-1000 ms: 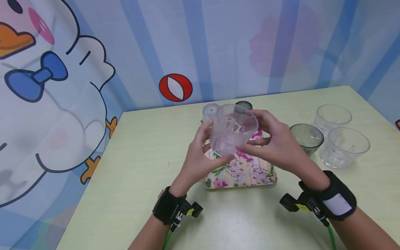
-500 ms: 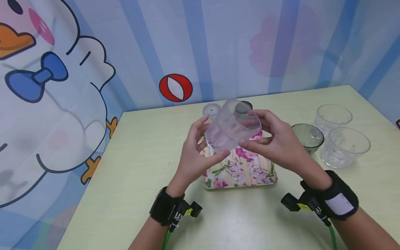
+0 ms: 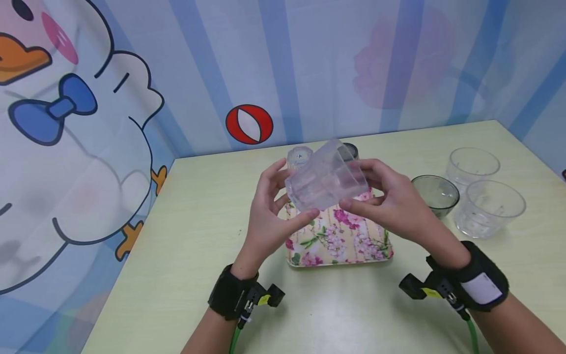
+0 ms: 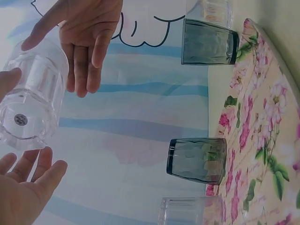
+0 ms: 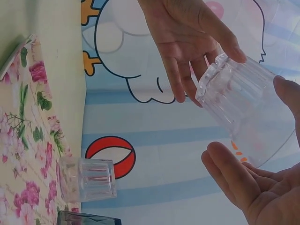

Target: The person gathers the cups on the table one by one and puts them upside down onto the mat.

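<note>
A clear glass (image 3: 327,177) is held up between my two hands over the floral tray (image 3: 340,246), tilted with its base to the left and its mouth to the right. My left hand (image 3: 274,216) holds the base end, thumb in front and fingers behind. On the mouth end, my right hand (image 3: 389,199) grips with thumb below and fingers at the far side. The left wrist view shows the glass's round base (image 4: 21,119) with a small dark mark. Toward the back of the tray, a clear glass (image 5: 89,178) and a grey glass (image 4: 197,159) stand upside down.
On the right of the table (image 3: 212,236), a grey glass (image 3: 435,196) and two clear glasses, one nearer (image 3: 488,209) and one farther (image 3: 472,164), stand upright. A cartoon-printed backdrop (image 3: 327,73) rises behind the table.
The glass has turned in my hands, its base swinging up to the left and its mouth to the right. My left hand has shifted slightly left; the right has barely moved.
</note>
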The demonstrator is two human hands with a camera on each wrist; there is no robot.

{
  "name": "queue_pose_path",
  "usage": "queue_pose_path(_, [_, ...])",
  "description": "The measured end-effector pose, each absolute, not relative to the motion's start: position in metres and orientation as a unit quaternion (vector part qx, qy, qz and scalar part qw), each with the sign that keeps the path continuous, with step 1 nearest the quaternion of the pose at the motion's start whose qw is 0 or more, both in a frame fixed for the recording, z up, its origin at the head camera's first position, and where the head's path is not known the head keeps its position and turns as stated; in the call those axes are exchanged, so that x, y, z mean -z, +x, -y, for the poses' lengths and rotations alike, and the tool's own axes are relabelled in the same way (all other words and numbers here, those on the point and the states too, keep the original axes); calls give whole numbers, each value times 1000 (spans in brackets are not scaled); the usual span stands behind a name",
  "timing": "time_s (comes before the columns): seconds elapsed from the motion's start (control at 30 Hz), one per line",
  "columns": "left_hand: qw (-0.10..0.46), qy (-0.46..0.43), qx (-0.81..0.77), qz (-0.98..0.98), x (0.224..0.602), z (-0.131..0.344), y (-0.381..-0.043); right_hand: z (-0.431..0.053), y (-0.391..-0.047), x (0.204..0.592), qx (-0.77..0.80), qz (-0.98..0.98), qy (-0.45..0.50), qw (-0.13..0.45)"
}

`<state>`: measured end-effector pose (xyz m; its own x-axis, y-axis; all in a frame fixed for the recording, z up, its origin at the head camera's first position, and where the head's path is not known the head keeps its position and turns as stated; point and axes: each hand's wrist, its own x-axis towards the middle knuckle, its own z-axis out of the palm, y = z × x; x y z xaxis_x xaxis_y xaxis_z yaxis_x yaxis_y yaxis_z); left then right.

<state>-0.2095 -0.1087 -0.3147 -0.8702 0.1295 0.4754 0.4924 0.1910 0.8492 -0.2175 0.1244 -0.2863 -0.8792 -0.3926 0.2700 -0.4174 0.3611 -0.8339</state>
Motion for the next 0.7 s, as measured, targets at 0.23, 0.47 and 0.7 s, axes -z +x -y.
queue_pose_path(0.23, [156, -217, 620, 737, 313, 111, -209, -125, -218, 288, -508, 825, 247, -6])
queue_pose_path(0.47, [171, -237, 635, 715, 312, 112, -207, -124, -218, 291, -506, 824, 254, -18])
queue_pose_path(0.7, [181, -247, 644, 701, 308, 112, -207, -123, -220, 295, -514, 814, 267, -36])
